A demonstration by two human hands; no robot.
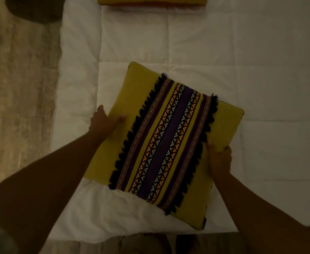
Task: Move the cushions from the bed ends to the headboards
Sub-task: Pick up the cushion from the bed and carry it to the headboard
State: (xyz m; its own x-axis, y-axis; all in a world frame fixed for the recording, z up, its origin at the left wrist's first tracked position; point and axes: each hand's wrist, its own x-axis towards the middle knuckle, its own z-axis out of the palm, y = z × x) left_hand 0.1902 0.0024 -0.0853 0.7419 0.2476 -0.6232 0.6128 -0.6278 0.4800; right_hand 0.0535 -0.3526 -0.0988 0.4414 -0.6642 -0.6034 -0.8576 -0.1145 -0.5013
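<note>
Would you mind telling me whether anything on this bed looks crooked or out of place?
The patterned cushion sits askew, turned diagonal to the quilt seams, near the foot end. The left hand and right hand grip its opposite sides. Nothing looks spilled or damaged.

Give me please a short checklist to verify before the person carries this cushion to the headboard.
1. Left hand on the patterned yellow cushion, at its left edge: ok.
2. Right hand gripping the right edge: ok.
3. Cushion lifted off the white duvet: cannot tell.
4. Duvet between the cushion and the far end free of obstacles: ok.
5. Second yellow cushion already at the far end: ok.
</note>
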